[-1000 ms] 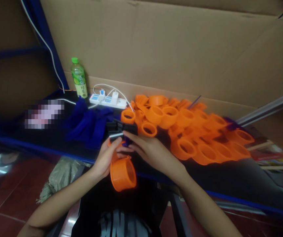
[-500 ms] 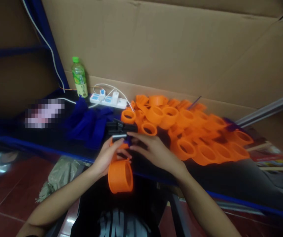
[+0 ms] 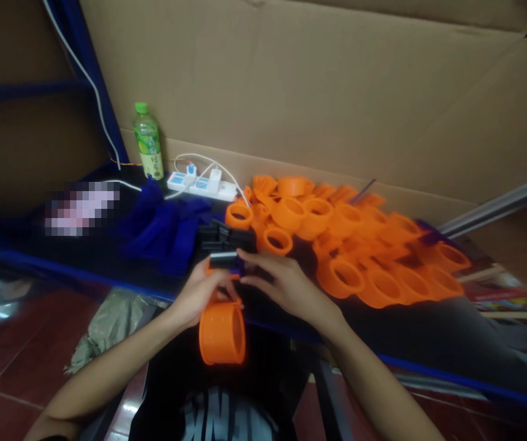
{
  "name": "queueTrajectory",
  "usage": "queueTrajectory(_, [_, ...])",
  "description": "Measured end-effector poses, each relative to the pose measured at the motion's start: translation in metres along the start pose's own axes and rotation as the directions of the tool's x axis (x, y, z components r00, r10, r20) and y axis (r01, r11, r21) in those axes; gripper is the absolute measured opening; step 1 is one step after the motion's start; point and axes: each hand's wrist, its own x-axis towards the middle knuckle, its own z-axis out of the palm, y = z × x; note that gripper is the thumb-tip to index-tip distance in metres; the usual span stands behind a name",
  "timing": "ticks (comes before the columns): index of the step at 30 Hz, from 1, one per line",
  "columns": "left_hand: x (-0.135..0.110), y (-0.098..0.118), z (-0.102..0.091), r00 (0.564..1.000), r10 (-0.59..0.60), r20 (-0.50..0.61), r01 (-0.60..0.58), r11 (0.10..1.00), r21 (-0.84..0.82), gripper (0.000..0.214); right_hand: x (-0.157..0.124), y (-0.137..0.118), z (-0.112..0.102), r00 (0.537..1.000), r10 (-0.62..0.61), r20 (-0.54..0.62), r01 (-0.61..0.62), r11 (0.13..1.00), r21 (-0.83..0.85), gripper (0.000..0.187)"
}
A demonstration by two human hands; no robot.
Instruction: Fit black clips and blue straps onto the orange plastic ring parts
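Note:
My left hand [image 3: 197, 293] is closed around an orange plastic part with a wide ring [image 3: 220, 334] hanging below the fingers. At the part's upper end sits a small black block with a pale, shiny top edge [image 3: 223, 258]. Against the right end of that block, my right hand [image 3: 286, 283] pinches a small dark blue piece [image 3: 239, 267]; blur hides how the pieces join. Just beyond both hands lies a small heap of black blocks [image 3: 222, 234]. A large pile of similar orange ringed parts [image 3: 346, 220] spreads to the right.
Dark blue flat pieces [image 3: 165, 226] lie left of the black blocks. Behind them are a white power strip [image 3: 203, 185] with cables and a green-capped bottle [image 3: 148, 144]. A cardboard wall [image 3: 291, 86] closes off the back, and a blue rim [image 3: 107, 278] edges the table's front.
The black block shows more plainly between my hands, with the left thumb shifted lower. The orange ring has dropped slightly. Both hands keep their hold.

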Motion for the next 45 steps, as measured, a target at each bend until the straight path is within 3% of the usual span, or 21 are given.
queueTrajectory(10, [-0.006,-0.006,-0.007,0.989,0.072,0.127,-0.095,0.977,0.191,0.033,-0.009,-0.011,-0.005,1.000,-0.013,-0.015,0.014,0.999,0.040,0.045])
queueTrajectory(16, [-0.011,0.004,-0.005,0.955,0.043,0.292,-0.036,0.999,-0.029,0.058,-0.013,-0.021,-0.012,0.998,0.018,-0.056,-0.016,0.999,0.039,0.045])
queueTrajectory(19, [-0.012,0.008,0.000,0.972,0.163,0.168,-0.190,0.968,0.161,0.065,-0.017,-0.030,-0.015,0.993,0.022,-0.119,-0.024,1.000,-0.015,0.040])
queueTrajectory(23, [-0.018,0.017,0.006,0.934,0.335,0.125,-0.352,0.804,0.479,0.053,-0.022,-0.042,-0.014,0.973,-0.028,-0.229,-0.017,0.981,-0.195,0.035])
queueTrajectory(28, [-0.022,0.024,0.009,0.934,0.346,0.094,-0.319,0.684,0.656,0.049,-0.028,-0.052,-0.002,0.979,-0.075,-0.188,0.013,0.950,-0.312,0.045])
queueTrajectory(31, [-0.021,0.025,0.008,0.939,0.315,0.139,-0.319,0.646,0.694,0.039,-0.029,-0.057,0.004,0.981,-0.072,-0.181,0.034,0.977,-0.208,0.043])
queueTrajectory(33, [-0.021,0.026,0.007,0.946,0.273,0.175,-0.317,0.673,0.668,0.034,-0.027,-0.059,0.001,0.987,-0.034,-0.157,0.021,0.996,-0.082,0.044])
queueTrajectory(36, [-0.025,0.030,0.003,0.951,0.265,0.160,-0.304,0.698,0.649,0.033,-0.014,-0.053,-0.011,0.996,0.078,-0.054,-0.070,0.989,0.131,0.046])
queueTrajectory(39, [-0.033,0.034,0.000,0.947,0.289,0.138,-0.304,0.675,0.673,0.033,0.016,-0.037,-0.014,0.977,0.195,-0.085,-0.174,0.963,0.207,0.032])
queueTrajectory(41, [-0.039,0.036,0.000,0.949,0.273,0.156,-0.303,0.661,0.687,0.031,0.041,-0.028,-0.003,0.977,0.205,-0.054,-0.198,0.973,0.118,0.034])
queueTrajectory(45, [-0.046,0.037,0.000,0.948,0.259,0.187,-0.313,0.639,0.703,0.031,0.087,-0.030,0.033,0.977,0.172,0.129,-0.154,0.979,-0.136,0.043])
